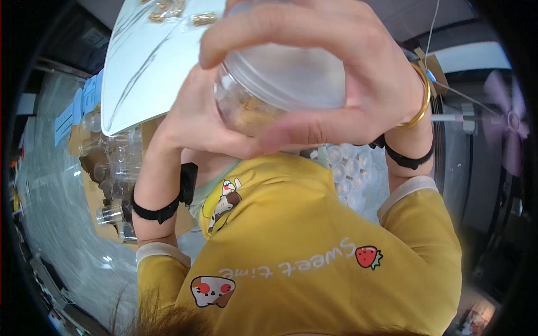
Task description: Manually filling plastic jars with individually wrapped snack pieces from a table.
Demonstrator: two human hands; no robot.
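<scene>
A clear jar (229,98) with golden contents (252,110) is held up close to the camera, above the near side of the table. A translucent lid (302,80) sits on it, tilted towards me. My left hand (195,111) wraps around the jar's body from the left and below. From the right, my right hand (361,63), with a gold bangle at the wrist, spans the lid, its thumb and fingers on opposite sides of the rim. The fingers hide part of the jar, and I cannot tell how tightly the lid sits.
A white marble-patterned table (143,71) carries small clear packets of golden pieces (204,18). Below its left edge is a cardboard box (94,201) of clear containers (119,168). More round clear containers (349,168) lie low on the right, near a pink fan (512,120) and a cable (466,95).
</scene>
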